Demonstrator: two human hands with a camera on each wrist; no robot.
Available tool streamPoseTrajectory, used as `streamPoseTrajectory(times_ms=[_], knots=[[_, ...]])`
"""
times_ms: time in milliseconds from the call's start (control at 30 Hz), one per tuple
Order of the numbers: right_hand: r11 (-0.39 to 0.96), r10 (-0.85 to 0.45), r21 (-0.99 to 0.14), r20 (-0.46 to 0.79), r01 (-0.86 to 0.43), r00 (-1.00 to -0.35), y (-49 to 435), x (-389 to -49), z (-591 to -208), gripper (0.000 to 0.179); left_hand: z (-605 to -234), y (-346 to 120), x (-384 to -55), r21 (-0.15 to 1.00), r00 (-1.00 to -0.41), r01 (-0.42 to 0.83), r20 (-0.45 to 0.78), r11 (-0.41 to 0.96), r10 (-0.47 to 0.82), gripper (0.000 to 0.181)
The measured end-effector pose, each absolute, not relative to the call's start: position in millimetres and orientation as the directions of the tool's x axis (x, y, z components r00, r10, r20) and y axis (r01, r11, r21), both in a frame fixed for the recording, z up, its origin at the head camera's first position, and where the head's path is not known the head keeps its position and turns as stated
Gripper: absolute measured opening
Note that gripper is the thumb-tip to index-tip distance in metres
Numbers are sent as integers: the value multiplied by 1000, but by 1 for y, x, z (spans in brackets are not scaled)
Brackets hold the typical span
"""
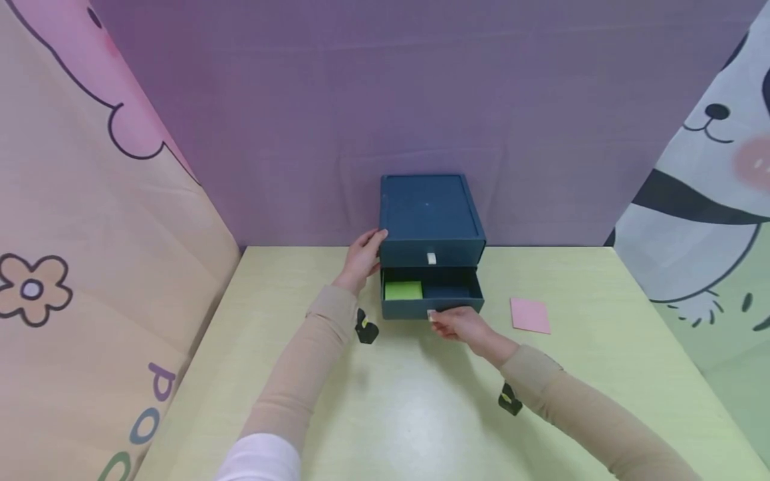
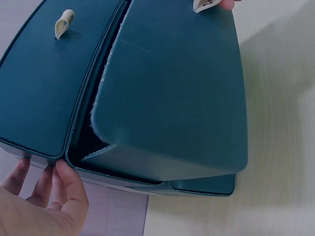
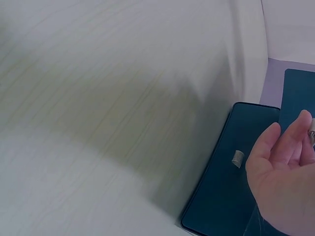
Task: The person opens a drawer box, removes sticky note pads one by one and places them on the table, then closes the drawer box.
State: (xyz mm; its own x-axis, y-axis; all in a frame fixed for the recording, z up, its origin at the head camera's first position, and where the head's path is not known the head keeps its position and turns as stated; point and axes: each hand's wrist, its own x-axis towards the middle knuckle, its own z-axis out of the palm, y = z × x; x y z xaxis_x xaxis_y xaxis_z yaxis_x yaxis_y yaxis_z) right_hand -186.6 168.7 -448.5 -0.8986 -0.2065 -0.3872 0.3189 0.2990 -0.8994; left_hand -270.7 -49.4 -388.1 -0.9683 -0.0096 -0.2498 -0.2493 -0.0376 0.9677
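A dark teal drawer cabinet (image 1: 427,206) stands at the table's back edge. Its middle drawer (image 1: 403,310) is pulled out, with a yellow-green pad (image 1: 403,290) lying inside at the left and something dark beside it. My left hand (image 1: 361,258) rests its fingers against the cabinet's left side; in the left wrist view the hand (image 2: 49,206) touches near the top drawer's edge. My right hand (image 1: 463,326) pinches the open drawer's pale pull tab (image 1: 431,314). In the right wrist view the bottom drawer (image 3: 216,182) appears closed, with its own tab (image 3: 237,159).
A pink square of paper (image 1: 530,315) lies on the table (image 1: 409,414) right of the cabinet. A purple cloth wall (image 1: 421,87) rises directly behind; printed cloths flank both sides. Black wrist devices (image 1: 365,327) hang below both forearms.
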Motion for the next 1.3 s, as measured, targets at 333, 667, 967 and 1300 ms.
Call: streamPoseTrajectory(times_ms=[333, 667, 967, 1300], knots=[[286, -192, -905, -375, 314, -907, 167, -180, -453, 36, -387, -49, -269, 971, -972, -236, -237, -37, -8, 56], [275, -181, -908, -373, 317, -910, 165, -174, -456, 35, -389, -50, -269, 970, -971, -240, -240, -30, -7, 58], [276, -180, -904, -383, 327, -906, 166, -170, -457, 36, -389, -50, -269, 971, -971, -239, -239, -25, -5, 58], [298, -179, -898, -385, 323, -905, 168, -166, -457, 38, -389, -49, -270, 968, -969, -248, -248, -27, -14, 58]])
